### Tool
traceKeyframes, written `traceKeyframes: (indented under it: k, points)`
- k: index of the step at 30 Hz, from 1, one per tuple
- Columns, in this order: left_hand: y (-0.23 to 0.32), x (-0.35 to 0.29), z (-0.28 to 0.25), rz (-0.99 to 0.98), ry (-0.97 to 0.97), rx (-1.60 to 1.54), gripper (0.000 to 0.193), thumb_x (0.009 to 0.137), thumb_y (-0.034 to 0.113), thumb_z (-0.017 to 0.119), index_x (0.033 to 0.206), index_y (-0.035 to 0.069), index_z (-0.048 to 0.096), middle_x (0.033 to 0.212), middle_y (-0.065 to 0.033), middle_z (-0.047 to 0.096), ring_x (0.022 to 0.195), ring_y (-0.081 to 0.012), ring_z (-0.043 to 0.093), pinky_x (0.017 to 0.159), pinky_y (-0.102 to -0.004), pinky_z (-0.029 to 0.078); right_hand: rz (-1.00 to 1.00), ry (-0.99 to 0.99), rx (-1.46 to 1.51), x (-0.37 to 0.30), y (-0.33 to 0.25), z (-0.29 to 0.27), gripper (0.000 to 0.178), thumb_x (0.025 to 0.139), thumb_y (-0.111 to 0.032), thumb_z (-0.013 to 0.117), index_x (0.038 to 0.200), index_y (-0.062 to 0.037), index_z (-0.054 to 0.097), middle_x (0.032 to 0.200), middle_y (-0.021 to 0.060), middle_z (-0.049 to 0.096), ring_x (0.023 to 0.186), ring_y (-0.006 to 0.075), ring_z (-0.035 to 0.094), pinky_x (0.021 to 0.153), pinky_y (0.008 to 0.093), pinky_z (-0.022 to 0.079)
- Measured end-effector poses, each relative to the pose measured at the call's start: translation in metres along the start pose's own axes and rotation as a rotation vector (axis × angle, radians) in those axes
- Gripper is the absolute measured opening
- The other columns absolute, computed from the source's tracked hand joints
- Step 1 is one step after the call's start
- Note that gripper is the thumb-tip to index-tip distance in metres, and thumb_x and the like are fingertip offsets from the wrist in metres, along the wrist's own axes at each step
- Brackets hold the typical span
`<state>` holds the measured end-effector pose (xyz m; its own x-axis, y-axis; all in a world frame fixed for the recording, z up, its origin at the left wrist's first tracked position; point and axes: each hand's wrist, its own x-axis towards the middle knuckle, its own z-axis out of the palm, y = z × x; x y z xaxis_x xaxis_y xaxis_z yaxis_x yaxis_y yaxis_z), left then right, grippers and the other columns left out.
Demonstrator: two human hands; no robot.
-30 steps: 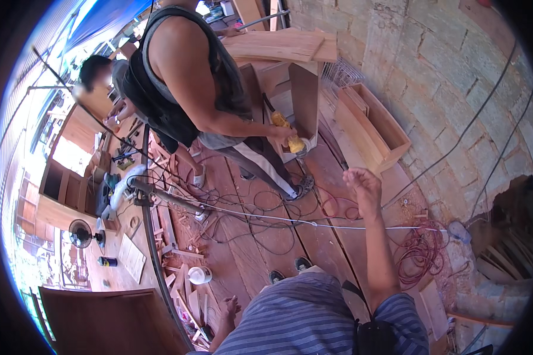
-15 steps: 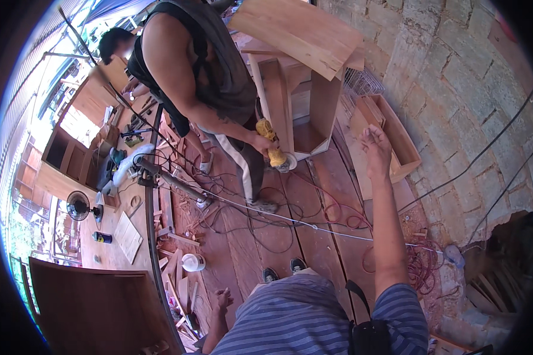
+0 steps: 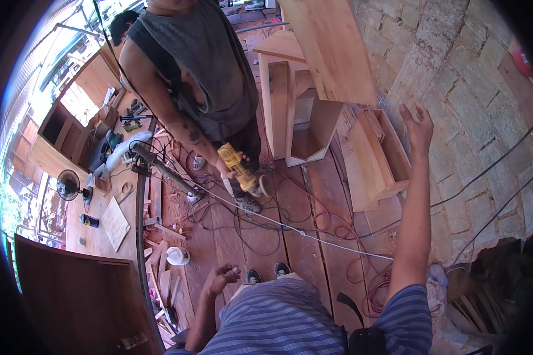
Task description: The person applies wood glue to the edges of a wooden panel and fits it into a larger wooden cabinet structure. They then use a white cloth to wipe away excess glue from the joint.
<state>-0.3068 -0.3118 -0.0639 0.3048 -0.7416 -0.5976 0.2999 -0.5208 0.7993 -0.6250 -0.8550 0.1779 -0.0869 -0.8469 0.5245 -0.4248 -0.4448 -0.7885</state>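
My right hand (image 3: 419, 127) is raised at the end of my outstretched arm, in front of the block wall. Its fingers are apart and hold nothing. Close to it are a long wooden drawer (image 3: 391, 157) and the corner of a tilted wooden panel (image 3: 337, 56). My left hand (image 3: 222, 279) hangs low beside my waist, loosely curled with fingers parted and nothing in it. Across from me a co-worker (image 3: 195, 77) grips a yellow angle grinder (image 3: 237, 165) with a round disc, pointed down. An upright wooden cabinet frame (image 3: 305, 118) stands beside the co-worker.
Cables (image 3: 254, 231) and a red hose (image 3: 331, 222) tangle over the plank floor. A white tub (image 3: 177, 255) sits among wood scraps. On the left, a workbench (image 3: 95, 236) bears a fan (image 3: 69, 186) and a can (image 3: 89, 220). The block wall (image 3: 456, 148) rises at right.
The co-worker has turned toward me, and the grinder has shifted left and down. My right hand has swung right, its fingers spreading. My left hand has come up slightly, and the panel has tilted more upright.
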Motion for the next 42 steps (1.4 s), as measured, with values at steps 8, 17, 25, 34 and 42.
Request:
traceKeyframes:
  k: [8,17,25,34,42]
  points:
    - [0.046,0.037,0.059,0.119,-0.250,0.102,0.033,0.091,0.018,0.066,0.117,-0.001,0.058,0.104,-0.0085,0.066,0.093,-0.0183,0.064,0.083,-0.0320,0.052,-0.266,-0.154,-0.052,0.008,-0.071,0.068,0.089,0.065,-0.044,0.085,0.127,0.0094,0.051,0.124,0.0290,0.056,0.121,0.0346,0.052,0.103,0.0388,0.040]
    - [0.063,-0.009,0.064,0.200,-0.186,0.201,0.037,0.090,0.030,0.067,0.110,-0.001,0.063,0.095,-0.0066,0.067,0.091,-0.0140,0.060,0.082,-0.0304,0.048,-0.275,-0.317,-0.540,0.057,-0.122,0.142,0.066,0.071,-0.036,0.082,0.107,0.0154,0.060,0.102,0.0283,0.066,0.093,0.0344,0.066,0.083,0.0411,0.051]
    - [0.012,-0.030,0.036,0.232,-0.019,0.123,0.039,0.089,0.029,0.068,0.114,0.000,0.062,0.095,-0.0057,0.067,0.089,-0.0137,0.061,0.080,-0.0297,0.048,0.107,-0.519,0.026,0.013,-0.056,0.078,0.042,0.086,-0.012,0.069,0.117,0.0144,0.057,0.109,0.0214,0.064,0.090,0.0252,0.063,0.076,0.0346,0.054]
    - [0.046,0.006,0.008,0.433,0.185,0.265,0.054,0.088,0.046,0.064,0.113,-0.002,0.061,0.105,-0.0142,0.066,0.098,-0.0227,0.061,0.087,-0.0337,0.048,0.312,-0.692,0.278,-0.091,-0.090,-0.027,0.067,0.082,-0.008,0.069,0.138,0.0089,0.037,0.126,0.0248,0.052,0.101,0.0315,0.059,0.075,0.0373,0.052]
    - [0.029,0.090,0.051,0.330,-0.235,-0.452,0.064,0.088,0.051,0.063,0.128,0.001,0.055,0.115,-0.0099,0.065,0.104,-0.0211,0.063,0.092,-0.0374,0.050,0.455,-0.835,0.505,-0.253,-0.114,-0.043,0.064,0.081,-0.002,0.066,0.137,0.0103,0.037,0.126,0.0230,0.052,0.106,0.0274,0.058,0.091,0.0375,0.049]
